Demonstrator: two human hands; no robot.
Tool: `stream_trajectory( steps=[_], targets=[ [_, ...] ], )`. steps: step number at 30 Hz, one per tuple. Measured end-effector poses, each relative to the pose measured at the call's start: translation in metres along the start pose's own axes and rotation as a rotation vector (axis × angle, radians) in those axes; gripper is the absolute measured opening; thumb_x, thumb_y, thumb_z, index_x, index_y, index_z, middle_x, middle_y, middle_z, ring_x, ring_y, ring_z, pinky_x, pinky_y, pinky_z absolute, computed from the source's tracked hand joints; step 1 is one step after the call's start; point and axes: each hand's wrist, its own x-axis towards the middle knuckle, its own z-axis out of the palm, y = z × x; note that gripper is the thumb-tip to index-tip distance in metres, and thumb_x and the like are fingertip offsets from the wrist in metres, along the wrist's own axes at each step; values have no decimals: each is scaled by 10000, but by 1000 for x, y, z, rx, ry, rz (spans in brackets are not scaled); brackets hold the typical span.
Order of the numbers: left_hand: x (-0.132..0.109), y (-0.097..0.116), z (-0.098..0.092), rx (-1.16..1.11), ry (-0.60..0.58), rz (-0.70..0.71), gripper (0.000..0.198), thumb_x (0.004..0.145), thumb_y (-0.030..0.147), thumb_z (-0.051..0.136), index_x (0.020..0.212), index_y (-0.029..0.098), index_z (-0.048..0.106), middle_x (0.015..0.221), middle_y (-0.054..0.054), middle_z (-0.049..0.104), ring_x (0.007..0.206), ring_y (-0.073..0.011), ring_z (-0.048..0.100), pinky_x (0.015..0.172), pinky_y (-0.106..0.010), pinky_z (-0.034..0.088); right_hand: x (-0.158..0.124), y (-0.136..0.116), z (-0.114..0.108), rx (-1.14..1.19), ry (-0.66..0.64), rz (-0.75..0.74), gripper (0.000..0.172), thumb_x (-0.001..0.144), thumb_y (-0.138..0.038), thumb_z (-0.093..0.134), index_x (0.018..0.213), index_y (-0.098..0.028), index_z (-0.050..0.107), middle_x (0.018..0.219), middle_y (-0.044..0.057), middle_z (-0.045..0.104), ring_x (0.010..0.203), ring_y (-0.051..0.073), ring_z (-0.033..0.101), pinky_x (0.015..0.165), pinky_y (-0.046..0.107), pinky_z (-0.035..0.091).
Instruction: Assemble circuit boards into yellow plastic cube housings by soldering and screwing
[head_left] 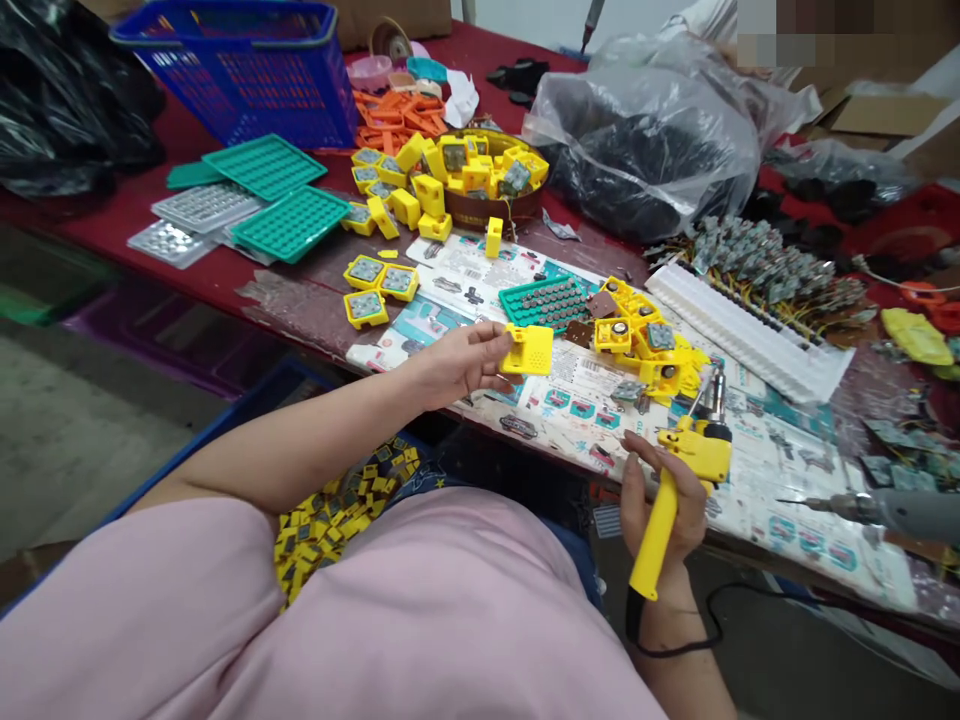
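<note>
My left hand is closed on a small yellow plastic housing, holding it just above the printed paper sheets on the table. My right hand grips the handle of a yellow soldering gun near the table's front edge, its metal tip pointing up and away toward a heap of yellow parts. A green tray of small metal pieces lies just beyond the housing.
A round bowl of yellow housings sits at the back, with green trays, a blue basket and orange parts. Plastic bags, a white rack, circuit boards and a grey power tool lie right. Finished parts fill a crate below.
</note>
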Motion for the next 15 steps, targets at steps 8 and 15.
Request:
stream_trajectory(
  steps=[8,15],
  targets=[
    [-7,-8,0,274,-83,303,541,647,477,897,966,163,593,869,1,723,785,-106,702,723,-205,566,-10,0,-1,64,-49,74,462,832,-78,713,1242,-179,524,1001,62,793,872,164,780,822,275,645],
    [-10,-9,-1,394,-66,345,585,665,544,862,1010,165,581,923,-33,727,842,-150,715,768,-265,575,-16,-2,-1,136,-57,132,456,845,-86,699,1248,-203,521,1046,55,786,885,171,780,820,306,655]
  ],
)
